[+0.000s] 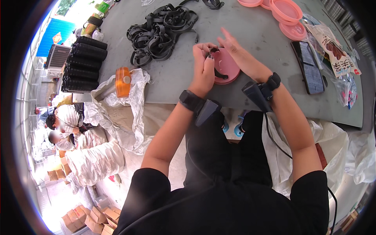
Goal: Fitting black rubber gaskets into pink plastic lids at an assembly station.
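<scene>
From the head camera, a snack pouch (336, 51) with a red picture lies at the right edge of the bench (250, 27), its label tilted, on clear bags (346, 88) of small coloured bits. Just left of it a dark phone (309, 67) lies flat. Pink lids (284, 11) are stacked at the far right corner. An orange bottle (123, 81) lies on a white sack (129, 113) that hangs over the near left edge. Black ribbed stacks (83, 64) stand along the left edge, and a heap of black straps (160, 33) fills the far middle.

The left hand (203, 66) is clenched around a small black strap (215, 62), pinching its top. The right hand (239, 53) touches the same strap with thumb and forefinger, the other fingers spread loose. The strap hangs over a pink lid (227, 66) lying near the front edge, and both hands hide part of that lid. Each wrist wears a black band with a dark device.

The bench is grey and matt. Left of it, on a pale floor, a person (64, 121) crouches beside cardboard boxes (92, 219). A blue panel (55, 33) shows at the upper left.
</scene>
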`<state>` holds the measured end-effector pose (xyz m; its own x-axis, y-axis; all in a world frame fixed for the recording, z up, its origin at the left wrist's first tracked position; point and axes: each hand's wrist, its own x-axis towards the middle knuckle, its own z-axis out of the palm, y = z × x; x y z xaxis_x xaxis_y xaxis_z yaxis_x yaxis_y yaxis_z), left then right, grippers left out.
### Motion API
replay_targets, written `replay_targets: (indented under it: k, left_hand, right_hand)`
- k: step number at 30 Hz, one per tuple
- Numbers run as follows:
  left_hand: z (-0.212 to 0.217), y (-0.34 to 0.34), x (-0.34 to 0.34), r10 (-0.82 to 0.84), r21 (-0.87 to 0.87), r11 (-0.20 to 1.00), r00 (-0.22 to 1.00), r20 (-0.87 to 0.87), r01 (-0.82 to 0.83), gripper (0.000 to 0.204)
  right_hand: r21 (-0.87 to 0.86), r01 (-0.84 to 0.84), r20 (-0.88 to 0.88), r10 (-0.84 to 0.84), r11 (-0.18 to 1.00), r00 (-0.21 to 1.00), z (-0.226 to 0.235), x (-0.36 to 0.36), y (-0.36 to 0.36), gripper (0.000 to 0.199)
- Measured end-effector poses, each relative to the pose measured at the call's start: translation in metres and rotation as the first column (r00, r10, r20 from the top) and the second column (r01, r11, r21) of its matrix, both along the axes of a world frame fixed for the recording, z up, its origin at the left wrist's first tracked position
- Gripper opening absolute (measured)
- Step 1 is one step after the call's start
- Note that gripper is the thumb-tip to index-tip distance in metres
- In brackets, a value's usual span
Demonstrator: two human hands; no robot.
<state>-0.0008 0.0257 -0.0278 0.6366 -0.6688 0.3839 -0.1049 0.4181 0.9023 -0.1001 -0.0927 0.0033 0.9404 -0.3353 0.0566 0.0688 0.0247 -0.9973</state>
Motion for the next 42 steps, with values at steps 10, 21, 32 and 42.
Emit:
replay_targets:
  k: [10,21,32,42]
  left_hand:
    - [0.017,0.039,0.009,-0.219,0.606,0.707,0.703,0.677,-0.364,0.054]
    - [0.028,0.039,-0.001,-0.13,0.527,0.726,0.665,0.736,-0.442,0.093]
    - [0.039,0.237,0.054,0.464,0.195,0.203,0.27,0.844,-0.96,0.081]
    - [0.034,0.247,0.061,0.523,0.18,0.246,0.286,0.803,-0.953,0.067]
  right_hand:
    - [-0.239,0.054,0.02,-0.051,0.969,0.998,-0.01,0.005,-0.001,0.091]
    - [-0.077,0.046,0.117,-0.036,0.996,0.993,-0.011,0.008,-0.014,0.068]
    - [-0.826,0.53,0.447,-0.794,-0.19,0.412,-0.001,-0.028,-0.112,0.065]
    - [-0.47,0.783,0.479,-0.628,0.407,0.614,0.016,-0.016,-0.119,0.033]
